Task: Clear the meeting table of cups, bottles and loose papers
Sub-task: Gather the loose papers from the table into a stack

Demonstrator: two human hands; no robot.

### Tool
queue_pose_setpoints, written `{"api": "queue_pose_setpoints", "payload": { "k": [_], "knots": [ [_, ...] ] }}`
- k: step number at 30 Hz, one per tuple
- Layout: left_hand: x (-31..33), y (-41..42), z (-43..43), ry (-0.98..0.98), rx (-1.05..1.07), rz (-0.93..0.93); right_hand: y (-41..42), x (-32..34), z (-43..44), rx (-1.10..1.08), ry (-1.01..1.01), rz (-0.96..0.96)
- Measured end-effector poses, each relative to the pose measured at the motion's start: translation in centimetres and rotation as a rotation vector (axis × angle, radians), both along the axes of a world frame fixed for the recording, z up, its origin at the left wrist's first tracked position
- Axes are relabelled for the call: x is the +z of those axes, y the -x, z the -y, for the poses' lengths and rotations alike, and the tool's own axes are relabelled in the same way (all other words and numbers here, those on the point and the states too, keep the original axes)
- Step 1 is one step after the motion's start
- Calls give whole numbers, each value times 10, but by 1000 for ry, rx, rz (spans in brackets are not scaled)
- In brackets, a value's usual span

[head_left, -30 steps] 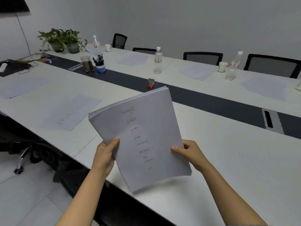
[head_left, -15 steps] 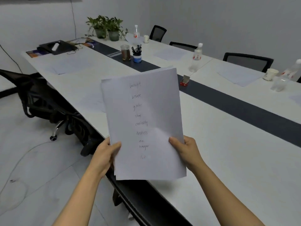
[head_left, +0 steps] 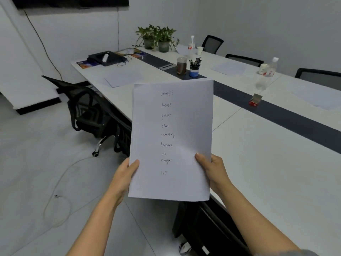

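I hold a stack of white papers (head_left: 177, 126) upright in front of me, its top sheet handwritten with a column of words. My left hand (head_left: 124, 175) grips its lower left edge and my right hand (head_left: 212, 169) grips its lower right edge, thumbs on the front. On the long white meeting table (head_left: 267, 163) lie loose sheets: one at the near left (head_left: 122, 78), one at the far side (head_left: 228, 68), another at the right (head_left: 317, 96). A clear water bottle (head_left: 266, 74) stands right of centre, a second bottle (head_left: 191, 44) and a paper cup (head_left: 199, 50) far back, another cup (head_left: 263, 68) behind the near bottle.
A dark strip (head_left: 276, 111) runs down the table's middle with a pen pot (head_left: 194, 70), a brown jar (head_left: 181, 65) and a small red box (head_left: 254, 100). Potted plants (head_left: 156, 38) and a black laptop (head_left: 106, 58) sit at the far end. Black chairs (head_left: 90, 109) stand by the near edge; a cable lies on the floor.
My view has swung left along the table and the paper stack has come upright and squared in both hands. The grip on it is unchanged.
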State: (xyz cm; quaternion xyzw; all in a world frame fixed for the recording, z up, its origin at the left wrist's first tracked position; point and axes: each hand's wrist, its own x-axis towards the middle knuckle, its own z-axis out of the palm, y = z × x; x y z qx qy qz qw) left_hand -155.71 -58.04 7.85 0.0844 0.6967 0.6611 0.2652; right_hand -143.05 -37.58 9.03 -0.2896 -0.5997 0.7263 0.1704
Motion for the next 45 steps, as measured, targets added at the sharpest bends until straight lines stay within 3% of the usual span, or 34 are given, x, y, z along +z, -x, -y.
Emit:
{"api": "queue_pose_setpoints", "payload": {
  "k": [6, 12, 20, 24, 28, 34, 39, 41, 44, 45],
  "knots": [
    [-19, 23, 34, 60, 40, 63, 45, -20, 27, 53, 90, 108],
    [-21, 64, 27, 201, 53, -35, 97, -38, 22, 58, 133, 131],
    [16, 175, -72, 328, -189, -290, 184, -49, -53, -243, 193, -3],
    [21, 223, -111, 365, -322, -182, 220, -55, -111, -473, 374, -125],
    [10, 271, -133, 379, -334, -146, 237, -73, -155, -573, 486, -104],
    [-30, 356, -168, 493, -378, -154, 261, -96, -170, -546, 474, 4],
    [-79, 425, -193, 529, -282, -37, 306, -100, -163, -433, 447, 108],
    [-95, 442, -196, 545, -299, -9, 325, -111, -159, -455, 320, 291],
    [-108, 459, -195, 556, -382, -24, 348, -137, -152, -427, -204, 917],
    [-114, 466, -198, 552, -411, -33, 354, -142, -149, -436, -286, 1041]
  ]
}}
